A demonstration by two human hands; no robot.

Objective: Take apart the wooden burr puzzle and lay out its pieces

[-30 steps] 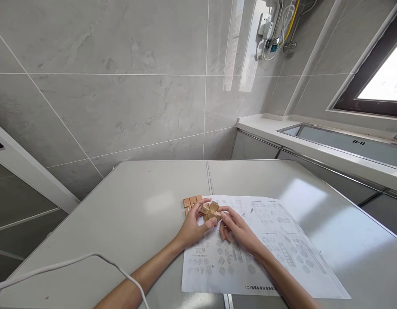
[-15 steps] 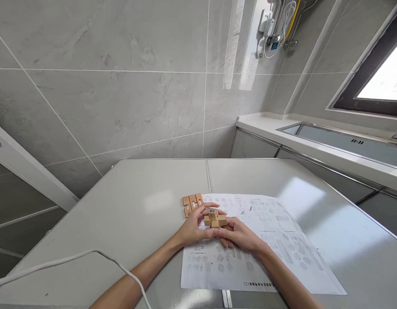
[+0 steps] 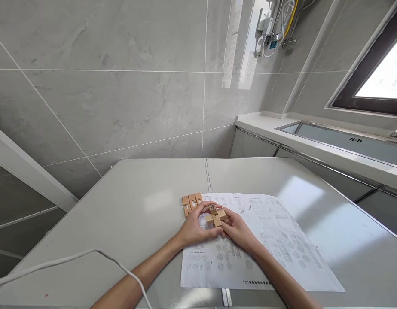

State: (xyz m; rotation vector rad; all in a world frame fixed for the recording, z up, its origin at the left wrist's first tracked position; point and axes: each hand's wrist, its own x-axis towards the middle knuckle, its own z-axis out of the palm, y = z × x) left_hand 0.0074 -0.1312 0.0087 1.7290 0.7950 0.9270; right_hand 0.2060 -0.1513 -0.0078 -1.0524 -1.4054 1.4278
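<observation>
A small cross of interlocked wooden puzzle pieces [image 3: 216, 216] is held just above a printed instruction sheet [image 3: 266, 244]. My left hand [image 3: 193, 227] grips the cross from the left, fingers curled over its top and thumb under it. My right hand [image 3: 237, 227] pinches it from the right. Three loose notched wooden pieces [image 3: 191, 201] lie side by side on the table just beyond my left hand, at the sheet's far left corner.
The grey table [image 3: 137, 206] butts against a tiled wall. A white cable [image 3: 72, 259] crosses its near left corner. A counter with a sink [image 3: 340, 139] runs along the right under a window. Pipes and a socket [image 3: 272, 30] hang on the wall above.
Both hands have turned the wooden cross between them; it went from tilted to lying flatter, and the hands closed in tighter around it. The loose pieces have not moved.
</observation>
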